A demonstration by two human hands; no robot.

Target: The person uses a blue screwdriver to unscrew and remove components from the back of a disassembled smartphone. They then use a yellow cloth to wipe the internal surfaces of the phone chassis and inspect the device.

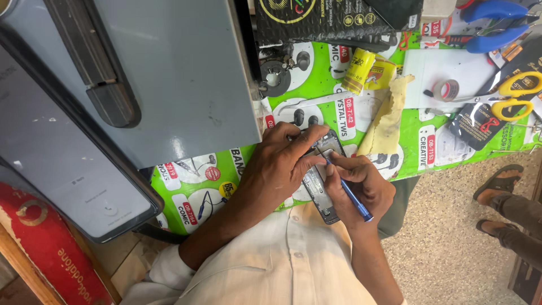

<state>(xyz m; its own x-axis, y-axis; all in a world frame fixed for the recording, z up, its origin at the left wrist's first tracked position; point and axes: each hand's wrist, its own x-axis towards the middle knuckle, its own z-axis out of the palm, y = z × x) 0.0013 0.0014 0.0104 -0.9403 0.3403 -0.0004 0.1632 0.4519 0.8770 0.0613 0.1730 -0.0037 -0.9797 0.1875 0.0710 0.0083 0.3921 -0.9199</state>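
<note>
A big grey machine (169, 73) fills the far left of the green table (418, 130). Near the table's front edge lies an opened phone (320, 186). The left hand (276, 166) presses on it with curled fingers. The right hand (364, 186) is closed around a blue screwdriver (353, 197), its tip on the phone. Yellow scissors (516, 93) lie far right, beside a small tape roll (450, 89).

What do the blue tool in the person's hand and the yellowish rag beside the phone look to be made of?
The blue tool in the right hand looks like a glossy plastic handle with a thin metal tip, though the tip is mostly hidden. The yellowish rag seems soft, matte cloth, judging by its limp folds and ragged edge.
</note>
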